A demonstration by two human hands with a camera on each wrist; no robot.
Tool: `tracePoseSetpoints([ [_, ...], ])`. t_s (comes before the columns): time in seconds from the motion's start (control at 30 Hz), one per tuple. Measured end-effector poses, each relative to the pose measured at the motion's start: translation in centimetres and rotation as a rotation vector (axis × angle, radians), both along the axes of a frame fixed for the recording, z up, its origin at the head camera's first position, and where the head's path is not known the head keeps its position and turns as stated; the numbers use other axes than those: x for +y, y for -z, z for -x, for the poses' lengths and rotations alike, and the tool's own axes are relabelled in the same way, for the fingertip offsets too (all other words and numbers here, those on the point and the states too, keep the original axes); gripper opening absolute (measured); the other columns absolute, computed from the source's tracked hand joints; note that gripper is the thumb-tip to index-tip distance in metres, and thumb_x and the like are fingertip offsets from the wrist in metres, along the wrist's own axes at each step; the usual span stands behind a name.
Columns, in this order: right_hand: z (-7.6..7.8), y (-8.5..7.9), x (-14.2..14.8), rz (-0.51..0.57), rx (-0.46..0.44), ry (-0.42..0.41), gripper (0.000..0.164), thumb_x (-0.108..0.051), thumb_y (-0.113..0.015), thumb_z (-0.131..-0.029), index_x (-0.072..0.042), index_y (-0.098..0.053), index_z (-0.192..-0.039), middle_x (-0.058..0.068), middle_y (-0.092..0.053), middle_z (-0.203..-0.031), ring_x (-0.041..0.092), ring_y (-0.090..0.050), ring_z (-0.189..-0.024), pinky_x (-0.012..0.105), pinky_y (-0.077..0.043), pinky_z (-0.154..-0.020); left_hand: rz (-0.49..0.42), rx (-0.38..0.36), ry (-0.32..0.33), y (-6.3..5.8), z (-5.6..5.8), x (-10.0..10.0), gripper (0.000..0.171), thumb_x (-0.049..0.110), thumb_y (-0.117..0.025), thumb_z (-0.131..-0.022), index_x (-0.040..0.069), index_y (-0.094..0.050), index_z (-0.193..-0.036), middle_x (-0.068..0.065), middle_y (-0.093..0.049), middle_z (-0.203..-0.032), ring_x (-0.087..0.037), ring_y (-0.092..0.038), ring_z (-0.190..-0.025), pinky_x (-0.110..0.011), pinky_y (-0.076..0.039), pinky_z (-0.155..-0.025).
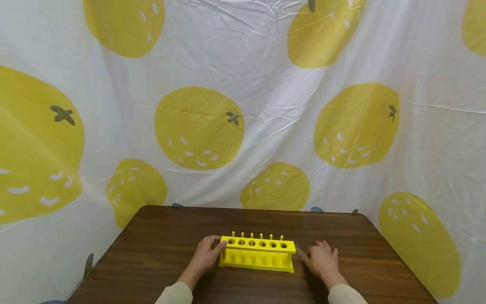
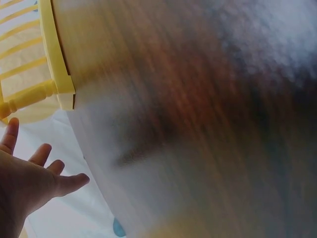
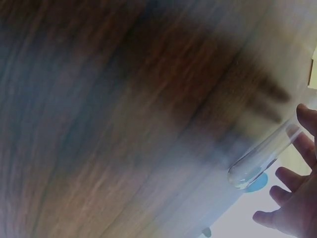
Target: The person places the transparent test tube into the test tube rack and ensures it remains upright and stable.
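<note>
A yellow test tube rack (image 1: 258, 267) with a row of round holes and upright pegs stands on the table. My left hand (image 1: 206, 254) is at its left end, the thumb close to or against the top corner. In the left wrist view the left hand's (image 2: 29, 181) fingers are spread, with nothing between them. Past the rack's right end, my right hand (image 1: 322, 258) pinches a clear test tube (image 3: 260, 161) between thumb and index finger. The tube's rounded end points away from the hand in the right wrist view, and the other fingers are spread.
The brown wooden table (image 1: 171, 228) has rounded far corners. A white cloth (image 1: 273, 126) printed with yellow fruit hangs behind and around it.
</note>
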State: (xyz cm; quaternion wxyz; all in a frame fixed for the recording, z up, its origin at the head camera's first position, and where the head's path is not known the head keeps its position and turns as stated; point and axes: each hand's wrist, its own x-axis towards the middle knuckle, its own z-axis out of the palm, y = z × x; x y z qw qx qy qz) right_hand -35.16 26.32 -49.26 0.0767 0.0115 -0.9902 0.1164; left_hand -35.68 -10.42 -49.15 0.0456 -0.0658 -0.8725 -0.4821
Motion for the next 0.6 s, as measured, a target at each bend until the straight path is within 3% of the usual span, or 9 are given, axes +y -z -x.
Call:
tracePoseSetpoints([
  [0.3,-0.4,-0.7,0.8,0.087,0.097,0.02,0.018,-0.024,-0.071,-0.089,-0.008,-0.075,-0.096,0.032,-0.054,-0.132,0.053,-0.042,-0.127,0.077,-0.024,-0.099,-0.006,-0.009,-0.003,-0.1,0.0,0.1,0.048,0.04,-0.057,-0.101,-0.002,-0.06,-0.125,-0.028,-0.046,-0.141,-0.047,-0.038,-0.132,-0.064,-0.029,-0.108],
  [0.6,-0.2,-1.4,1.2,0.216,0.199,0.037,0.022,-0.026,-0.072,-0.09,-0.006,-0.076,-0.099,0.034,-0.056,-0.13,0.054,-0.052,-0.118,0.071,-0.04,-0.089,-0.001,-0.008,-0.004,0.1,0.0,0.1,0.048,0.04,-0.057,-0.101,-0.002,-0.059,-0.125,-0.029,-0.047,-0.14,-0.047,-0.039,-0.131,-0.064,-0.03,-0.107],
])
